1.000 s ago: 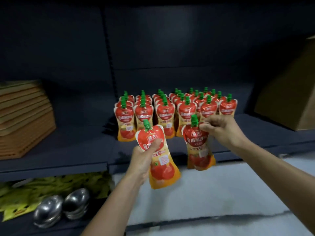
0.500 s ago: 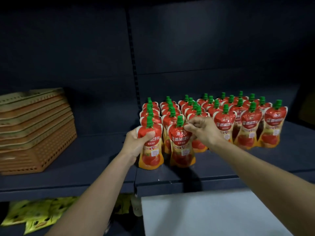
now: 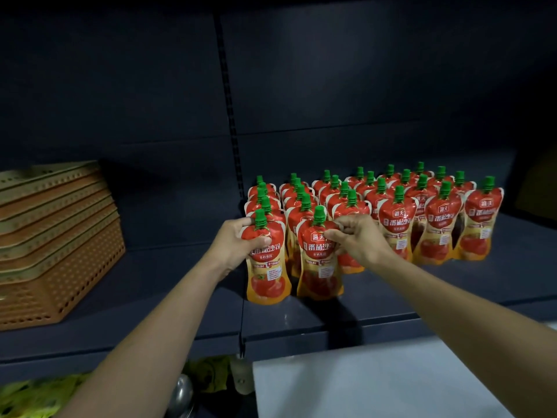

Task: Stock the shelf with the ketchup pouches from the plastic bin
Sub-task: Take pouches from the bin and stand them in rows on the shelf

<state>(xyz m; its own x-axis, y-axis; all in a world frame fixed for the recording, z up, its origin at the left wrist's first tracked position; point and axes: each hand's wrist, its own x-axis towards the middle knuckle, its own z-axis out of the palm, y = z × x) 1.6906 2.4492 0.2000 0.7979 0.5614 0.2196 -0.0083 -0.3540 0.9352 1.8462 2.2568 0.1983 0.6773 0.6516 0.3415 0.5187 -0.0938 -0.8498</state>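
Observation:
Several rows of red-and-orange ketchup pouches (image 3: 398,218) with green caps stand upright on the dark shelf (image 3: 180,285). At the front left of the group stand two more. My left hand (image 3: 232,245) grips the left front pouch (image 3: 266,276) around its upper part. My right hand (image 3: 358,239) pinches the top right corner of the right front pouch (image 3: 319,267). Both pouches rest upright on the shelf, in front of the two leftmost rows. The plastic bin is out of view.
A stack of orange perforated trays (image 3: 54,242) sits on the shelf at the left. A white flat surface (image 3: 376,384) lies below the shelf's front edge at the right. Yellow-green packets (image 3: 36,396) and a metal bowl (image 3: 180,393) lie on the level below.
Both hands carried their pouches from in front of the shelf onto it and set them upright at the front of the two left rows. The view has drawn closer.

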